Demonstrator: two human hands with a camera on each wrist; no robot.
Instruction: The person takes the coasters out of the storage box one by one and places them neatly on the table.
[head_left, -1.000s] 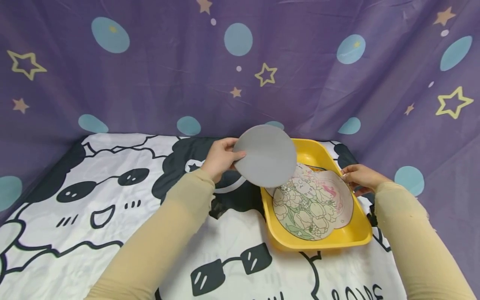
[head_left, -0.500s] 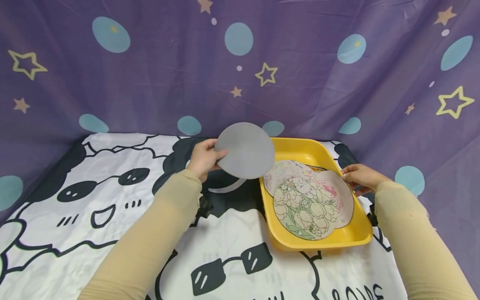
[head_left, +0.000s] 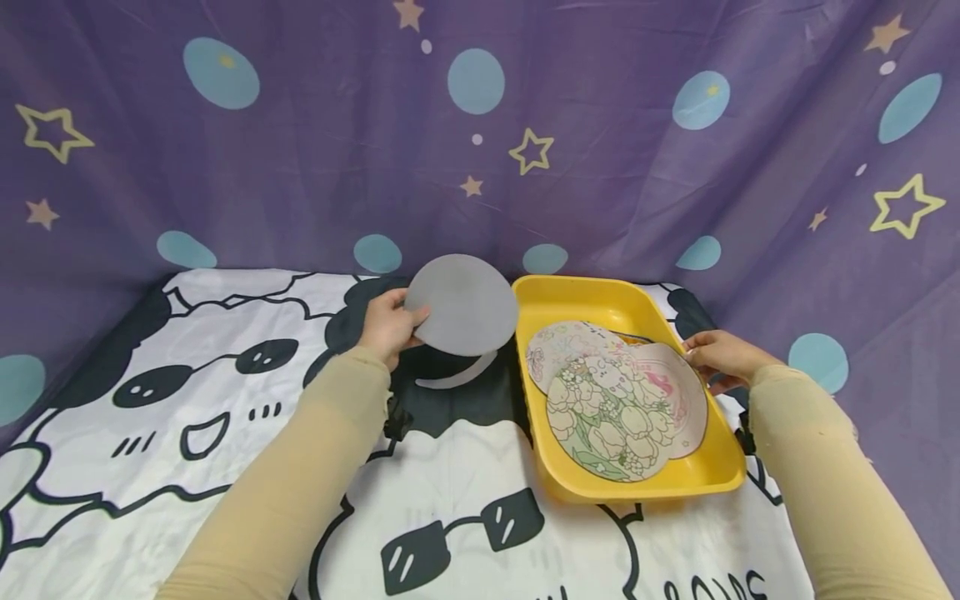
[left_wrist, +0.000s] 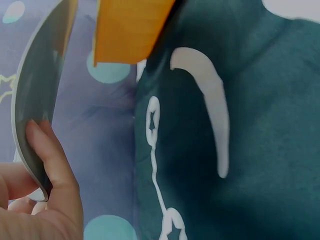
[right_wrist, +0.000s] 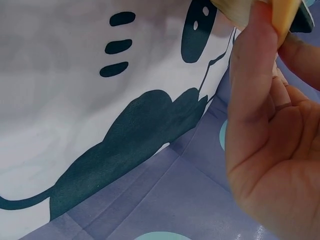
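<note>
My left hand [head_left: 387, 327] pinches the left edge of a thin round mat [head_left: 463, 305] whose plain grey face is toward me. In the left wrist view the mat [left_wrist: 40, 85] appears almost edge-on, with the thumb on its grey side. It is held above the cloth, just left of a yellow plastic basin [head_left: 551, 479]. Several round mats with printed pictures lie overlapping in the basin, a green floral mat [head_left: 611, 425] on top. My right hand [head_left: 723, 357] grips the basin's right rim; in the right wrist view its fingers [right_wrist: 255, 65] pinch that rim.
A white cloth [head_left: 465, 467] with black cartoon sheep covers the table. Behind it hangs a purple curtain [head_left: 322, 150] with stars and blue spots. The basin stands right of centre, its far end near the curtain.
My left hand has carried the grey-faced mat leftward from over the basin to beside it, uncovering more of the printed mats. My right hand and the basin have stayed put.
</note>
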